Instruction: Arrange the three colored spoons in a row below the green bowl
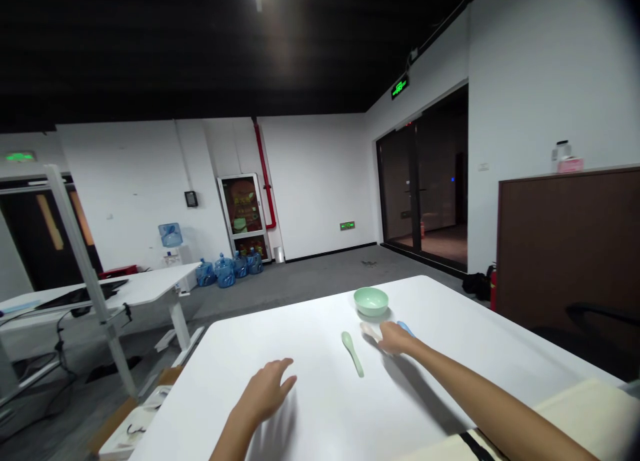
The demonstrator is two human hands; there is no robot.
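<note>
A pale green bowl stands on the white table toward its far edge. A pale green spoon lies flat in front of it. My right hand reaches out just right of the spoon, fingers closed around a whitish spoon whose end points left. A blue spoon shows just behind that hand. My left hand rests on the table nearer to me, fingers loosely spread, holding nothing.
A cream-coloured bag with a dark strap sits at the near right corner. A brown cabinet stands to the right. A second white desk and several water jugs are at the back left.
</note>
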